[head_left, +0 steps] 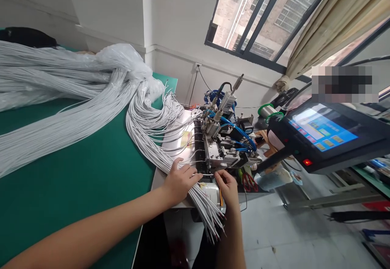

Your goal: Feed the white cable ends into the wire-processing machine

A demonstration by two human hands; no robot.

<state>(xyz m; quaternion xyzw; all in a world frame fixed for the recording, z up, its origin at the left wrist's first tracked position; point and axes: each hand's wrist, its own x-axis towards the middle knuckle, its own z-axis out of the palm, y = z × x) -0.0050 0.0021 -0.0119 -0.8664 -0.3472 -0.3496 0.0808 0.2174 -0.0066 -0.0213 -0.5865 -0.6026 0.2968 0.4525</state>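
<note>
Head view: no brand, label or writing can be read anywhere; the touchscreen panel (323, 133), to the right of the small wire-processing machine (222, 147), shows only coloured tiles too small to make out, and a red light glows on its lower edge.

Thin white wires (146, 118) lie in long bundles across the green mat (91, 171) to the left of the machine. They fan in toward the machine's front, and their stripped ends hang past the bench edge just below it. A crumpled clear plastic bag (122, 59) wraps the bundles farther back, well left of the machine.

At the machine's front edge, the left hand (179, 179) rests on the wire bundle, with its fingers closed around one single wire (204, 174). That wire runs level to the right hand (227, 185), which pinches its other end between thumb and fingertips, just below the machine's row of wire slots.

Blue air hoses (240, 133) loop over the machine's top. A spool of solder wire (268, 110) sits behind and to the right of the machine. Red-handled scissors (249, 181) lie just to the right of the right hand, against the machine's base.
</note>
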